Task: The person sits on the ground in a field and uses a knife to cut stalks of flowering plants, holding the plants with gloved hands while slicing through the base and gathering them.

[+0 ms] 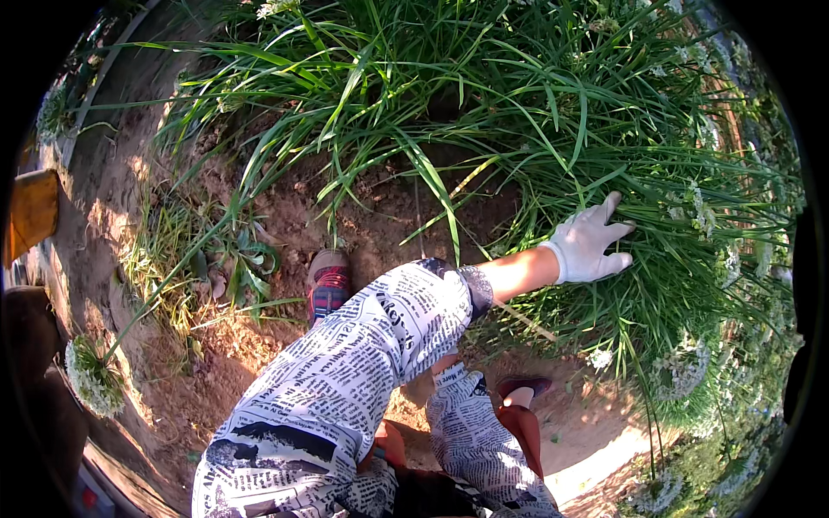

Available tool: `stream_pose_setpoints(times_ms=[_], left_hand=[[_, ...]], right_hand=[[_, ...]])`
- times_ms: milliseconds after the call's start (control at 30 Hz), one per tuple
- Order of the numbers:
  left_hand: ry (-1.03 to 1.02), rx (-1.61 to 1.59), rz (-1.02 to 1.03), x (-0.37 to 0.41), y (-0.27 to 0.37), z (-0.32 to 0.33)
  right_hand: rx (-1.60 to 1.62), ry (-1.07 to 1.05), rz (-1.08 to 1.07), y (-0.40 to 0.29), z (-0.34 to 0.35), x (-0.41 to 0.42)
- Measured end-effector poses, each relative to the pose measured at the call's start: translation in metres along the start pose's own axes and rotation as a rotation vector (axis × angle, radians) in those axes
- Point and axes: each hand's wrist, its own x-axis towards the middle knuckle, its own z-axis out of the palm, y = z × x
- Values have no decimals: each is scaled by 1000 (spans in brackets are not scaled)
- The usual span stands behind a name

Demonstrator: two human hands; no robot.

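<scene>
My left hand (586,245), in a whitish glove, reaches across to the right with its back up and its fingers spread. It rests on long flat green leaves of a garlic chive clump (654,194), and I see no leaves gripped in it. The left arm's newsprint-patterned sleeve (363,343) crosses in front of my right arm. Only the right sleeve (473,427) and a bit of bare forearm (445,364) show; my right hand is out of view behind the left arm. A thin pale strip (528,322) lies below the left forearm; what it is cannot be told.
More chive leaves (414,71) spread over the soil (382,201) ahead. My shoes (330,285) stand on bare earth. A white flower head (94,382) leans in at lower left, near an orange-yellow object (32,213). White chive flowers (680,369) line the right.
</scene>
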Motion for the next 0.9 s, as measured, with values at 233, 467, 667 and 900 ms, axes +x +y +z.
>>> stream_pose_setpoints(times_ms=[233,467,667,900], left_hand=[[2,7,6,-1,-1,7],[-7,12,10,-2,-5,1],[-32,30,-4,-1,-4,1],[-33,25,16,-4,-1,-5]], right_hand=[[30,-16,34,-17,13,37],[90,-66,58,-34,32,59],[128,-105,73,-43,38,42],[196,-128,75,-55,53,57]])
